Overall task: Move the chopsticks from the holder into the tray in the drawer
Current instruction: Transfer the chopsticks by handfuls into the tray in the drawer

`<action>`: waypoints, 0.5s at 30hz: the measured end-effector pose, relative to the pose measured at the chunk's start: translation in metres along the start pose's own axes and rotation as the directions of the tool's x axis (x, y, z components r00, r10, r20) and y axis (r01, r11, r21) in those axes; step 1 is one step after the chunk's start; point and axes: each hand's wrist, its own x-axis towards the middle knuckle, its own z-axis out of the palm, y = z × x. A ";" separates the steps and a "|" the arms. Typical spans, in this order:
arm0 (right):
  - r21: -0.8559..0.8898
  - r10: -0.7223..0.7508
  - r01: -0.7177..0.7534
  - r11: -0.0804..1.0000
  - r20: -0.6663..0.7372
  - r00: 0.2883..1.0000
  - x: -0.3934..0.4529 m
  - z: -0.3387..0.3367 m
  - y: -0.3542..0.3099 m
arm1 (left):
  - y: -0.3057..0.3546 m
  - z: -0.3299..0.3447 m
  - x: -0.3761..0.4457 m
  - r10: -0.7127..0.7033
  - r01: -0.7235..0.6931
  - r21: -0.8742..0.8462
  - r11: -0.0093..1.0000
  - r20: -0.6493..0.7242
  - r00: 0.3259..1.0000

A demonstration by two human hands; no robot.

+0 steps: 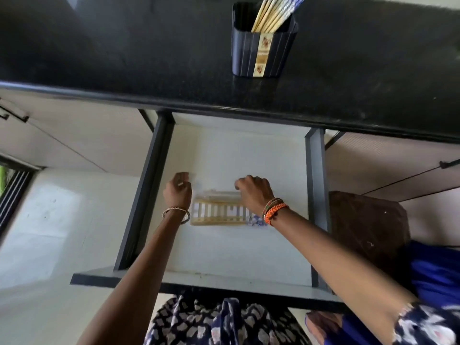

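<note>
Both my hands are down at the tray (219,212) in the drawer (249,155), left hand (178,191) curled at its left end, right hand (254,192) curled over its far edge, grip contents unclear; remaining chopsticks (272,14) stand in the holder (263,49) on the worktop (124,46), far and right, nearer my right hand.

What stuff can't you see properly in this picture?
- Head view: the tops of the chopsticks in the holder are cut off by the top edge.
- Right end of the tray is hidden under the right hand and wrist.
- Tray contents are blurred, so no count of chopsticks there.
- Left hand is seen from the back; its fingers curl away, so its grip cannot be told.
- The drawer back lies under the counter.
</note>
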 end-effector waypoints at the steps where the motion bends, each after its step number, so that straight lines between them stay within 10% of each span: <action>1: 0.067 0.035 -0.029 0.997 -0.094 0.995 0.006 -0.018 0.005 | 0.021 0.000 0.006 0.081 -0.082 -0.049 0.995 -0.025 0.996; 7: 0.519 0.396 -0.043 0.854 -0.594 0.700 0.056 -0.155 0.053 | 0.174 0.002 0.062 0.551 -0.533 -0.226 0.815 0.019 0.834; 15: 0.904 0.758 0.120 0.411 -0.412 0.505 0.177 -0.253 0.145 | 0.288 0.025 0.133 0.729 -0.745 0.098 0.660 0.152 0.667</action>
